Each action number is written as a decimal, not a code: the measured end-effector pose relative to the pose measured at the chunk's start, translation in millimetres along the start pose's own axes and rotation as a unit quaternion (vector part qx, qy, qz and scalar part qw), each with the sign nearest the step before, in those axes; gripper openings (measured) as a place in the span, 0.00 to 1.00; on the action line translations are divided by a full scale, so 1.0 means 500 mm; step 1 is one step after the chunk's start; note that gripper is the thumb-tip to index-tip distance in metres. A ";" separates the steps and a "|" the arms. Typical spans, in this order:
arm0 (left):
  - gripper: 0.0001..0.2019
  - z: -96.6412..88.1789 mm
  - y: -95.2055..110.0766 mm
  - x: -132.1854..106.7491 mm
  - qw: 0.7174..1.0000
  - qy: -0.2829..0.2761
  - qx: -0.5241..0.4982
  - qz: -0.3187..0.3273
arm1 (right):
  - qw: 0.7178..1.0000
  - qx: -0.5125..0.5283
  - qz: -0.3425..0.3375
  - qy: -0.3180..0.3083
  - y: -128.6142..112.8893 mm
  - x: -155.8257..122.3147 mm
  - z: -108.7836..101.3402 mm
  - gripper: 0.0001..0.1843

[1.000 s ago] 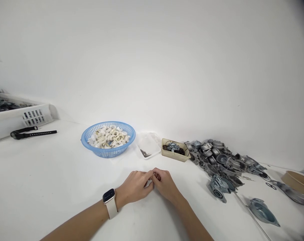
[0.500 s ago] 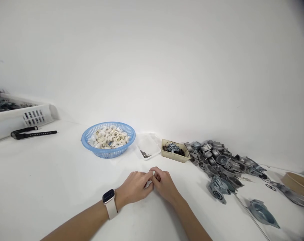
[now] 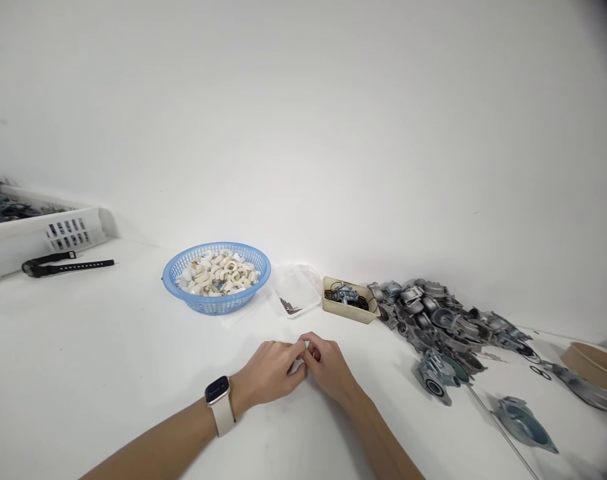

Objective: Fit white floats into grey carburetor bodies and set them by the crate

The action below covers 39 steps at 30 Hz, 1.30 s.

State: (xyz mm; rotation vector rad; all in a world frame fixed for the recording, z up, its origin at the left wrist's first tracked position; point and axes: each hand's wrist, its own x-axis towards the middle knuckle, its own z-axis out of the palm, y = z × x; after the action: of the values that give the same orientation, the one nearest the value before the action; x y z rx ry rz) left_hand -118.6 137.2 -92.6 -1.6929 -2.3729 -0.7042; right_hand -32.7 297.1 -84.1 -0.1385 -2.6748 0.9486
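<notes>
Across the whole lower view, the white tabletop is carrying everything. On your right a heap of grey metal castings is lying against the wall, with one loose casting sitting apart, nearer to you, and a brown round container showing at the edge. Far to your left a white slotted crate is holding more dark parts. A blue basket is standing near the middle, holding pale rings.

You are resting both forearms on the tabletop. Your left hand and right hand are meeting in front of you, knuckles up. The fingers of both hands are curling inward and pressing together tip to tip; whether anything is being pinched between them cannot be told.

Nearest to them, just beyond your hands, a clear tray is lying between the basket and a beige box, with a few small dark pieces in its near corner. The box is touching the heap's left end.

A black wristwatch is lying flat beside the crate, and a pale smartwatch is sitting on your left wrist.
</notes>
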 end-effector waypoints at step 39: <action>0.04 -0.009 0.007 0.000 1.000 -0.015 -0.003 -0.006 | 1.000 -0.006 -0.005 0.004 -0.002 0.000 0.001 0.11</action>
State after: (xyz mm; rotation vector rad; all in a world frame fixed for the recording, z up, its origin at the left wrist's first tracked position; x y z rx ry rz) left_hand -116.2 136.0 -87.8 -1.7060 -2.4045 -0.6937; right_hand -32.9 295.8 -83.8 -0.1309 -2.6712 0.9267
